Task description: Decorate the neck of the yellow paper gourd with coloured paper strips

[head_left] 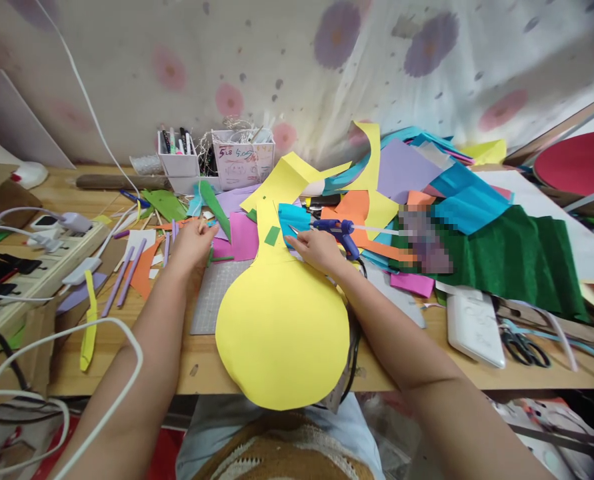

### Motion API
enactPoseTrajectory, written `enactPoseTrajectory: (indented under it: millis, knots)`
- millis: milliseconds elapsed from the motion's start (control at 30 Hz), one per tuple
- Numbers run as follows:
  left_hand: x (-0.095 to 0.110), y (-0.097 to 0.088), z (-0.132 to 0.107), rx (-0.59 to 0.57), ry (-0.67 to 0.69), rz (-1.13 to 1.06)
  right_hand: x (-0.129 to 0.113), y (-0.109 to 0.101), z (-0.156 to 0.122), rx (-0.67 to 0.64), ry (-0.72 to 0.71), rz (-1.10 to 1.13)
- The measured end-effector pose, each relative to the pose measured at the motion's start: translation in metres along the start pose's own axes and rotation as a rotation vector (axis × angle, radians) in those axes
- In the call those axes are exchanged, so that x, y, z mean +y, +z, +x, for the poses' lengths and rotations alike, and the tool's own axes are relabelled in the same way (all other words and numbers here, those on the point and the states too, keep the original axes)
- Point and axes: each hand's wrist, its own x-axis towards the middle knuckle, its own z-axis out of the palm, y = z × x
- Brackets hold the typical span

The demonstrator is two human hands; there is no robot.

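Brown knitted garment (277,453), bottom centre, nearest the camera. White cable (111,321), looped across lower left, crossing in front of the left forearm. Yellow paper cut-out (283,327), centre of frame: round body reaching past the near edge of the table (201,373), neck pointing upward; small green rectangle (271,235) on the neck. Left hand (195,241), left of the neck, apart from it; fingers drawn narrow, contents cannot be told. Right hand (319,249), at the neck's right side; fingers narrow, whether holding anything cannot be told. Blue glue gun (334,229), just beyond the right hand, crowding that side. Grey cutting mat (214,293), partly covered by the cut-out.

Left of frame: purple sticks (131,270), yellow strip (89,320), power strip (89,241). Upper centre: white pen box (178,165), decorated box (244,165). Right: dark green sheet (521,267), beneath a blue sheet (471,197); white power bank (474,327); black-handled scissors (525,347).
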Motion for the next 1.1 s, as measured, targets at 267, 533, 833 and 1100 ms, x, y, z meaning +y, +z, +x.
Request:
enactPoseTrajectory:
  millis: [267, 533, 833, 1100]
  knots:
    - [0.027, 0.022, -0.02, -0.047, 0.049, 0.082, 0.004, -0.001, -0.003, 0.027, -0.009, -0.017]
    - [0.04, 0.0, -0.013, 0.116, 0.061, -0.294, 0.004, 0.002, -0.005, 0.14, -0.083, 0.152]
    - [0.105, -0.013, -0.026, -0.26, -0.06, -1.072, -0.014, -0.006, -0.005, -0.081, -0.089, 1.077]
    - [0.117, 0.011, -0.033, -0.791, -0.242, -1.083, -0.011, 0.0, -0.003, -0.281, 0.097, 1.565]
